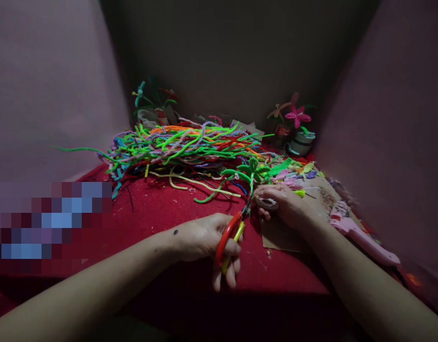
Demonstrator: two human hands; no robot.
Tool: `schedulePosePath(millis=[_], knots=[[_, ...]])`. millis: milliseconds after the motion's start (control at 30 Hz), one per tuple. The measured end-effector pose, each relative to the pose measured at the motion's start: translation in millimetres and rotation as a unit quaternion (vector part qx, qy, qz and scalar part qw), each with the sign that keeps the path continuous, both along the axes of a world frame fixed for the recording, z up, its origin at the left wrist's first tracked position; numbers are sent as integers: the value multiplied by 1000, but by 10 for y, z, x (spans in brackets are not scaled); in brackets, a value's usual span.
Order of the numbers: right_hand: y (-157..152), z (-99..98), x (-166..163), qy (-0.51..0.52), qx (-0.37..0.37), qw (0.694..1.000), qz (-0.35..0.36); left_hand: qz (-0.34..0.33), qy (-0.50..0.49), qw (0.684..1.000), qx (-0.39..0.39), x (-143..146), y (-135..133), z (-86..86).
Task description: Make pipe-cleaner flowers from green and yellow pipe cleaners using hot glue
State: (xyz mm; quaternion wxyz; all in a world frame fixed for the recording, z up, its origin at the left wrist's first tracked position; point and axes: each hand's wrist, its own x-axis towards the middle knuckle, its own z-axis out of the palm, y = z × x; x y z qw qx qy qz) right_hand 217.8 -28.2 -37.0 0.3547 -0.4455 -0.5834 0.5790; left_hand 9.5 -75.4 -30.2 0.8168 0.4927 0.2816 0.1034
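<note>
My left hand is wrapped around pliers with one red and one yellow handle. Their dark jaws point up and away, meeting the lower stem of a green pipe-cleaner plant with several looped leaves. Beside that stem, my right hand is closed around a white ring-shaped roll, which looks like tape. Its fingertips are close to the stem, but whether they pinch it I cannot tell. Exactly where the jaws touch is too small to make out.
A large heap of multicoloured pipe cleaners lies across the back of the red cloth. Pipe-cleaner flowers in a small pot stand behind. At right are a cardboard sheet, loose petals and a pink hand tool.
</note>
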Motion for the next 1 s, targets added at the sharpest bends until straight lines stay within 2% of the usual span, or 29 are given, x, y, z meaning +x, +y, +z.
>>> schedulePosePath(millis=[133,333,533,633,700,800,833,900,933,1000], knots=[[-24,35,-33,-14,2,1000,-15,-1,1,1000,15,-46,25,17],[-1,-1,6,24,26,999,-12,-55,3,998,13,-206,70,60],[111,-75,44,133,-106,985,-3,-86,-8,996,15,-259,73,19],[128,-63,51,150,-134,980,7,-94,13,995,20,-275,61,20],[126,-67,60,166,-134,977,2,-120,37,991,38,-310,28,84],[108,-91,62,159,-116,980,-14,-168,93,977,90,-408,-53,281],[98,-97,56,151,-109,982,-14,-159,124,972,122,-450,-77,355],[65,-92,36,135,-96,986,-16,-94,198,945,242,-540,-96,468],[45,-80,21,127,-91,988,-23,-53,251,908,331,-582,-86,491],[-1,-43,-13,105,-73,991,-49,30,372,781,501,-647,-23,456]])
